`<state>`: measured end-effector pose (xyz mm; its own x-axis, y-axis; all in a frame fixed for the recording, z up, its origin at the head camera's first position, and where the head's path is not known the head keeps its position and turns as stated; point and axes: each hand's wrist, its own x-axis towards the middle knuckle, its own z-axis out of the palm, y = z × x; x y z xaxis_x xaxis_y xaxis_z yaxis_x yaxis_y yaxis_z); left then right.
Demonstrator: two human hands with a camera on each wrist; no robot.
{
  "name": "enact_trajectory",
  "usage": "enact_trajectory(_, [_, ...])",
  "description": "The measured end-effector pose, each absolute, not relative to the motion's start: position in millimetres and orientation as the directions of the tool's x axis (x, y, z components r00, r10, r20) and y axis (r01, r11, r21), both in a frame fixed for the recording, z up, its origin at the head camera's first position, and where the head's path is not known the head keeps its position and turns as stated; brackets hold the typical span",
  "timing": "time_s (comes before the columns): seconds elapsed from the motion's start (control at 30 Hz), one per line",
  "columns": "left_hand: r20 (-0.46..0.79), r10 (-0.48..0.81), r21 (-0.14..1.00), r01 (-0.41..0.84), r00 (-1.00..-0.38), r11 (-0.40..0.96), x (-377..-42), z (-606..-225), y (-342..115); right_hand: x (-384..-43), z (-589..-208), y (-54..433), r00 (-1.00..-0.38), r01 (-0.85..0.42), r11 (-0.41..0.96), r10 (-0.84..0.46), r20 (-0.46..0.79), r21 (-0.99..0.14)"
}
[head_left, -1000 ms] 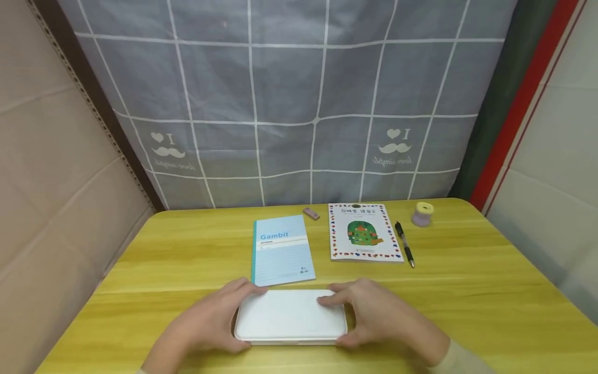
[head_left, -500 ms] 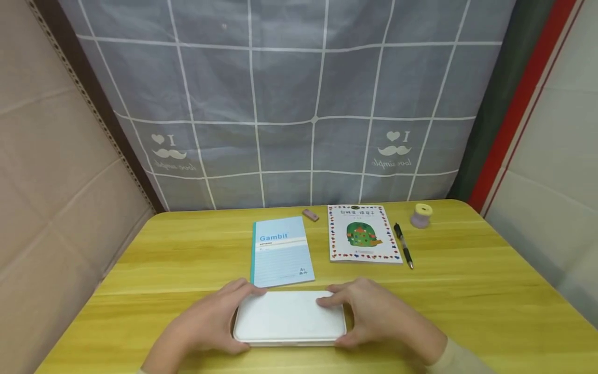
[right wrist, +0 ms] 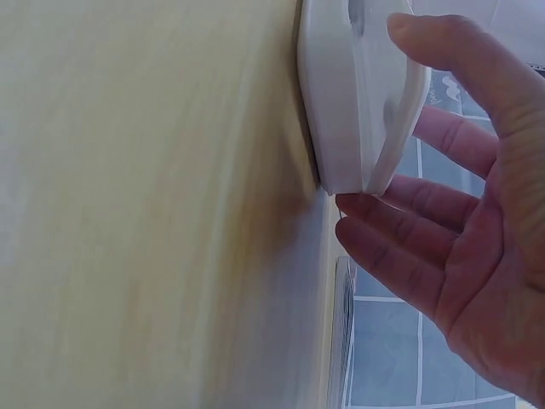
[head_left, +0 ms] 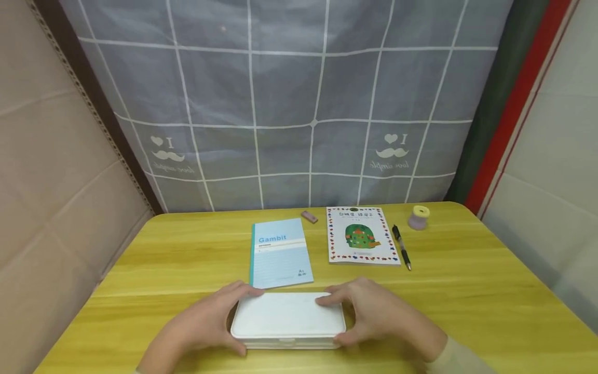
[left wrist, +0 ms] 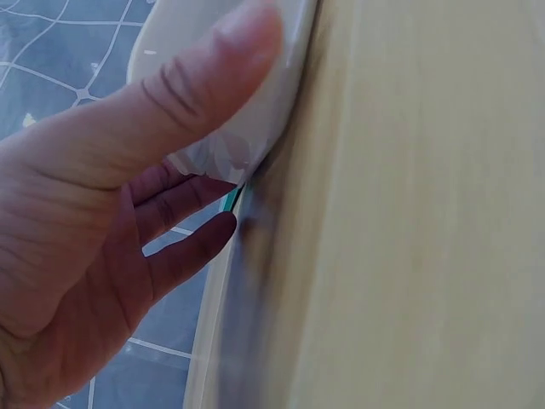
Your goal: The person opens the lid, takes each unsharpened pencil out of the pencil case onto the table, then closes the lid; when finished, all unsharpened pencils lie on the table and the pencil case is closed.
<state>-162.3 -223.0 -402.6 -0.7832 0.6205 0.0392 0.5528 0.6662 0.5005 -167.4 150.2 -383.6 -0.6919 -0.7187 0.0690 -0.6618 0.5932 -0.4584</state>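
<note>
Left hand point(head_left: 212, 317): clamped on one end of the white case point(head_left: 288, 314). White case: between both hands, near the blue notebook point(head_left: 282, 254); I judge uneven thumb pressure could tip or slip it. Right hand point(head_left: 369, 314): clamped on the opposite end. Versus half a second ago: I see more of the case's front side.

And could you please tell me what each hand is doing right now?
Left hand: gripping the left end of the white case.
Right hand: gripping the right end of the same case.
</note>
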Motion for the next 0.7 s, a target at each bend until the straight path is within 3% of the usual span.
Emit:
enact_trajectory(0.2, [0.01,0.618,0.536,0.526,-0.786,0.66,-164.1,-402.8,-222.6,-166.1,-378.2,155.5,-0.71,-0.637,0.608,-0.702,0.054,-0.474])
enact_trajectory(0.37, [-0.032,0.596,0.63,0.447,-0.802,0.635,-166.0,-403.0,-221.7,-167.6,-366.7,157.5,-0.729,-0.628,0.618,-0.68,0.08,-0.473])
enact_trajectory(0.7, [-0.065,0.522,0.696,0.337,-0.85,0.634,-163.1,-400.6,-221.2,-179.7,-358.8,161.4,-0.782,-0.488,0.525,-0.618,0.082,-0.698])
